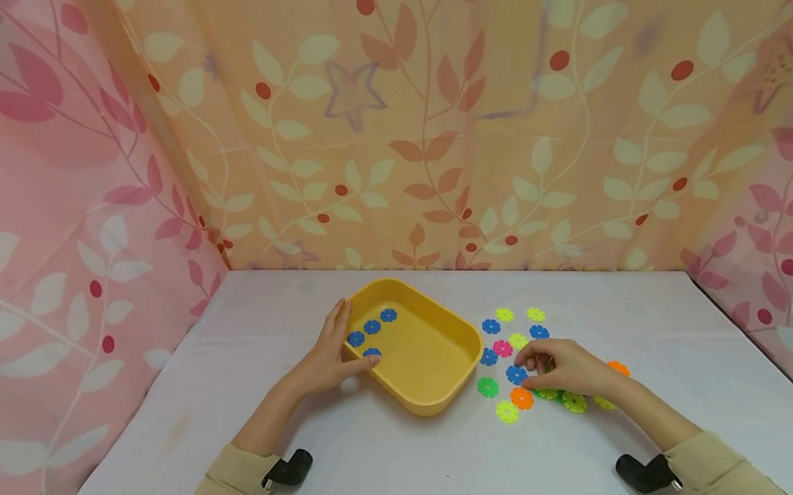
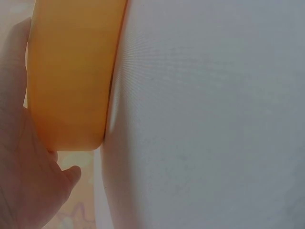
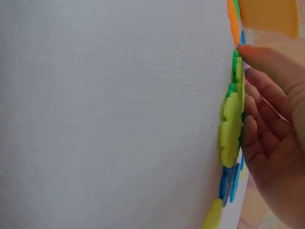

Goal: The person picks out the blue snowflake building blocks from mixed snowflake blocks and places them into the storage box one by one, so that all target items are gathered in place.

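Observation:
A yellow plastic tub [image 1: 426, 343] sits on the table with several blue snowflake discs [image 1: 372, 327] inside, along its left side. My left hand [image 1: 330, 354] grips its left corner, fingers along the outer wall and thumb at the near rim; in the left wrist view this hand lies against the tub wall [image 2: 71, 81]. To the right of the tub, my right hand [image 1: 559, 364] is low over a spread of snowflake discs, with curved fingers. Its thumb and index fingertips are at the edge of a blue disc [image 1: 516, 375] lying flat. No lifted disc shows in this hand.
Around the right hand lie loose discs: yellow [image 1: 506, 411], green [image 1: 488, 387], orange [image 1: 522, 398], pink [image 1: 502, 348] and blue. Some overlap beneath the hand, including a yellow disc [image 3: 231, 129]. Patterned curtains [image 1: 414, 131] stand behind and beside the white table [image 1: 428, 467].

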Demonstrator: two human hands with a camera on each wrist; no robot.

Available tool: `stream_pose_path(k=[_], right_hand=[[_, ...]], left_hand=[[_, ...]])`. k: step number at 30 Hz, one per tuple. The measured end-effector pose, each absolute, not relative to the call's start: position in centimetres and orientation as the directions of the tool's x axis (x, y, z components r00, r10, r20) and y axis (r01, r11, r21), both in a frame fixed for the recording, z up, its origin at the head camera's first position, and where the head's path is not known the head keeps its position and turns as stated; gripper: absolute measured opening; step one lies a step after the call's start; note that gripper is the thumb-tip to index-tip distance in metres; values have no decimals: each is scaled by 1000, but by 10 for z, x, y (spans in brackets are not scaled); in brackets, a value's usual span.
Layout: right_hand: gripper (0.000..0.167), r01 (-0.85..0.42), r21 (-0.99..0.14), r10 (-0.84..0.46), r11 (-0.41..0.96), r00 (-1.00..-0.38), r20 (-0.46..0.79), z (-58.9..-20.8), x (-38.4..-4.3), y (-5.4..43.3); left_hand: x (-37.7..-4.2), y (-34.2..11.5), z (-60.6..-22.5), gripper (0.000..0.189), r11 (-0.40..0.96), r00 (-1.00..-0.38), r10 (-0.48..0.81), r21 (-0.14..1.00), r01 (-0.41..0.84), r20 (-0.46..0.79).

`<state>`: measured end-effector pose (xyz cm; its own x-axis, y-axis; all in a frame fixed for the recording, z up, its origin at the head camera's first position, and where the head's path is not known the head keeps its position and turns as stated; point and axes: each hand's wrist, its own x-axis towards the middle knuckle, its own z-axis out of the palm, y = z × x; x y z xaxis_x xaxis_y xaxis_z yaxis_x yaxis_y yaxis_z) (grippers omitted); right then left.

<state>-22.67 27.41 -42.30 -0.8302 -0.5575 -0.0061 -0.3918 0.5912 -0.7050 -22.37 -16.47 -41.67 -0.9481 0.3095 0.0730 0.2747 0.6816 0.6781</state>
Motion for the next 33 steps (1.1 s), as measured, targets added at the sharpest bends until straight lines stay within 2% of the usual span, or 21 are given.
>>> stream_pose_path(k=[7, 16, 33], right_hand=[[25, -450, -672, -580, 588, -814, 38, -424, -228, 273], [25, -461, -642, -576, 613, -817, 37, -421, -227, 272], [24, -453, -708, -546, 543, -830, 112, -413, -231, 263]], left_hand=[[-224, -165, -417, 115, 670, -942, 323, 679, 299, 95], [-224, -165, -417, 115, 667, -942, 322, 684, 295, 92], [-224, -166, -418, 116, 673, -943, 321, 680, 290, 84]])
